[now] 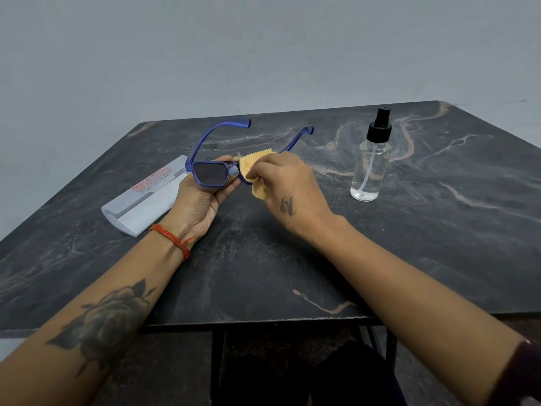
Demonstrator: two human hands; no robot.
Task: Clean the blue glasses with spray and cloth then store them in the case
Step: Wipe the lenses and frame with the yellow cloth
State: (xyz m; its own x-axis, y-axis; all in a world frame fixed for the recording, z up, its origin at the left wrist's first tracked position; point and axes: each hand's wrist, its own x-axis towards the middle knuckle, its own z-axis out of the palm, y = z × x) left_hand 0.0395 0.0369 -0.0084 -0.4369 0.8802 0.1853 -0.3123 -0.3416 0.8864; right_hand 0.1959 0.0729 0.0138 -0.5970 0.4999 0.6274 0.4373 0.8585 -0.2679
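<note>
The blue glasses (209,172) are held above the table with both arms unfolded and pointing away from me. My left hand (199,200) grips the frame around the left lens, thumb near the nose bridge. My right hand (288,194) pinches a small yellow-orange cloth (256,171) around the right lens, which the cloth and fingers hide. A clear spray bottle (370,168) with a black pump top stands upright to the right of my hands. The white glasses case (140,202) lies closed on the table, to the left behind my left hand.
The dark marbled table (263,259) has its front edge close to my body and its far edge near the grey wall. Black metal table legs (218,364) show below the front edge.
</note>
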